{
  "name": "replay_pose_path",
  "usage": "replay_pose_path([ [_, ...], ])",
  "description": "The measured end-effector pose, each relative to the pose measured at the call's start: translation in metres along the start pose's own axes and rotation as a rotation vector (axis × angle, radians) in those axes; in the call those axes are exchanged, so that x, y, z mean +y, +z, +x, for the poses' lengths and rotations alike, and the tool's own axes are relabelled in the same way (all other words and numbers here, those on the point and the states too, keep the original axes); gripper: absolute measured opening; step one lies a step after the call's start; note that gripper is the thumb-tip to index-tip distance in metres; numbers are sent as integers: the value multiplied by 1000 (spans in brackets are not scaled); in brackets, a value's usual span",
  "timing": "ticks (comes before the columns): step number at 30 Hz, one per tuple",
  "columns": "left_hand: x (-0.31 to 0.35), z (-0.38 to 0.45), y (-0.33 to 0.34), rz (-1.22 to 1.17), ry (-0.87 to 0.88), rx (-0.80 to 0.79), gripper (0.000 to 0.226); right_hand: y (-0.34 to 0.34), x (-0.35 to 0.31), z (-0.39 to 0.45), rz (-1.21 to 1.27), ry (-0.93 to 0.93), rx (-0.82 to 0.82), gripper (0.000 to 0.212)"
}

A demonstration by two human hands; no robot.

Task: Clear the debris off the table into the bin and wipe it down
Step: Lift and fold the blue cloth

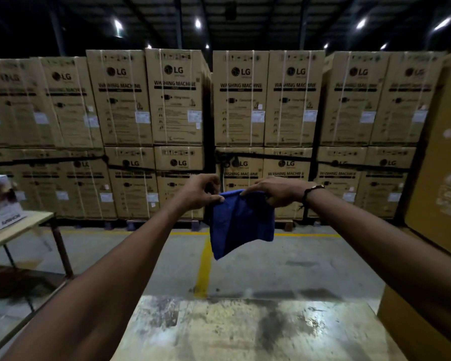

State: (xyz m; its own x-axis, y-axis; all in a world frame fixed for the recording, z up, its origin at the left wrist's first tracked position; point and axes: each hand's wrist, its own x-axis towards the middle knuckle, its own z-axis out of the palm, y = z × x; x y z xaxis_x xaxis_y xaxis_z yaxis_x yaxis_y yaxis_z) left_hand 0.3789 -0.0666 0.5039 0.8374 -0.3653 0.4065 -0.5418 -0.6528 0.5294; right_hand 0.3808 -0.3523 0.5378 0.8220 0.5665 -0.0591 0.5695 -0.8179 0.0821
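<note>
**Cloth up, table waiting**

While the blue cloth point(241, 225) hangs limp in the air beyond the table's point(245, 332) far edge, my left hand point(202, 192) and right hand point(276, 194) pinch its top corners. It looks light and floppy; I'd fold it, then press it flat. No debris shows on the stained tabletop.

cloth point(241, 225): solid blue, no pattern, darker in the folds
table point(245, 332): pale, off-white to yellowish top, blotched with dark grey-brown stains
cartons point(177, 97): tan cardboard, black print and logos, white labels, pale straps
floor point(284, 259): grey concrete
floor lines point(203, 267): yellow
side table point(18, 227): light wood-coloured top, dark frame
small box point(3, 201): white with dark print, picture too blurred to read, maybe brownish
wristband point(306, 194): black
</note>
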Motion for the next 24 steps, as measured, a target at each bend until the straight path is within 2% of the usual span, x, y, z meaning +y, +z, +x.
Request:
replay_pose_path([
  [3,6,6,-2,42,60,-95,17,-1,-4,6,19,38,1,73],
  [8,19,15,-2,60,123,-141,7,-3,-10,13,68,63,65,63],
  [14,42,15,-10,-16,133,-283,26,-8,-13,7,145,68,135,61],
  [18,45,11,-1,74,190,-220,35,1,-7,4,318,73,243,57],
  [24,45,9,9,67,235,-120,20,22,-9,-1,508,110,436,48],
])
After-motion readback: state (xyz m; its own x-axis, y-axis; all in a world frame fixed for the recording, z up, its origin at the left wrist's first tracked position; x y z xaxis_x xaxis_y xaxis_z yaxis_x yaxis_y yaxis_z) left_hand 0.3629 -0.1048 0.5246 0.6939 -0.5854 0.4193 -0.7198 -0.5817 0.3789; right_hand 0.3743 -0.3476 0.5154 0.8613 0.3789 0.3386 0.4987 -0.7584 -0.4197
